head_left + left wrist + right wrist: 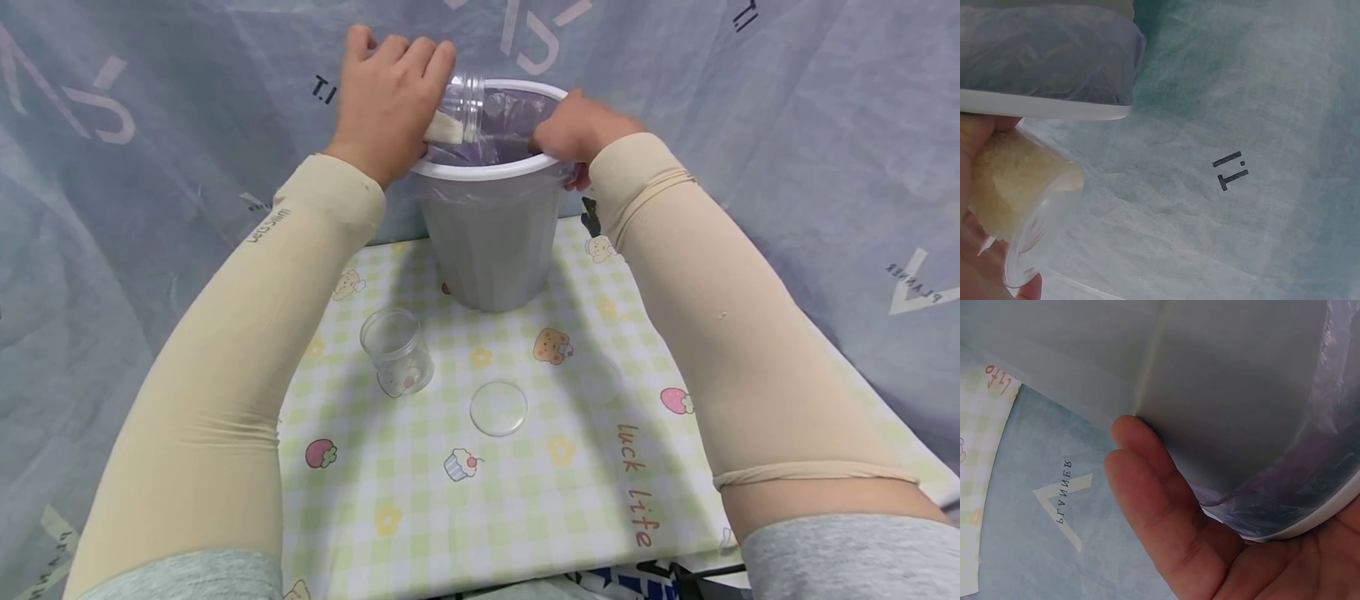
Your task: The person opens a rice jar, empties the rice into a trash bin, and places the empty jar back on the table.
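Observation:
My left hand (393, 100) grips a see-through plastic jar (471, 108), tipped on its side with its mouth over the rim of a grey trash bin (491, 242). Pale grainy contents (1007, 181) lie inside the jar, near its lower side. A thin plastic bag (513, 112) lines the bin and folds over its white rim. On the bin's right side, my right hand (581, 129) holds the rim, thumb side inward. In the right wrist view, fingers (1154, 500) of that hand lie along the bin's outer wall.
A second transparent jar (397, 354) stands upright on the checked tablecloth (525, 508), left of centre. Right of it lies a round transparent lid (498, 408), with another faint disc (602, 379) farther right. A grey-blue printed curtain (187, 100) hangs behind the bin.

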